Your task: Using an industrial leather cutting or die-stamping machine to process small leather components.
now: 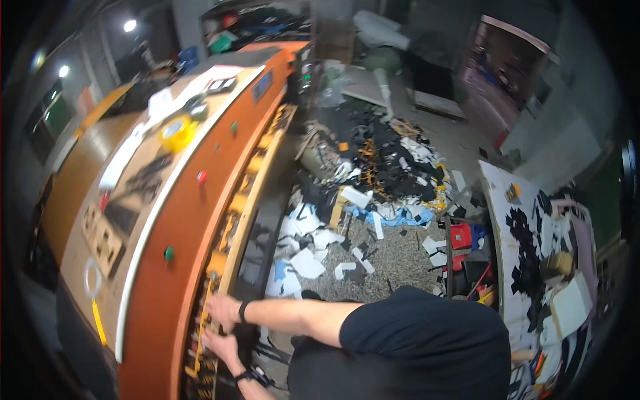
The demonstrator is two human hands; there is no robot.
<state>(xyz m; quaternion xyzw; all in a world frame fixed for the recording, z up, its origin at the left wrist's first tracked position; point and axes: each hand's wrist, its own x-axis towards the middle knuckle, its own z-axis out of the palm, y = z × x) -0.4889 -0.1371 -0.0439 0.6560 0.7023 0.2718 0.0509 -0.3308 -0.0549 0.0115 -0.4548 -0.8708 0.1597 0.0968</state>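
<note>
Both my arms reach left to an orange machine (180, 220), into the narrow gap between its front panel and a pale wooden rail (250, 207). My right hand (224, 311), with a dark band at the wrist, is the farther one and bends its fingers onto a yellow strip (201, 343) in that gap. Nearer to me, my left hand (221, 348) has its closed fingers at the same strip, just below the right. A dark watch or band (248, 375) sits on the left wrist. The fingertips are small and partly hidden.
Yellow tape (179, 133), a wooden block with holes (101, 240) and tools lie on the machine top. Black, white and blue scraps (373, 160) cover the floor. A red bin (460, 235) stands right, beside a white table (510, 227) bearing black cut pieces.
</note>
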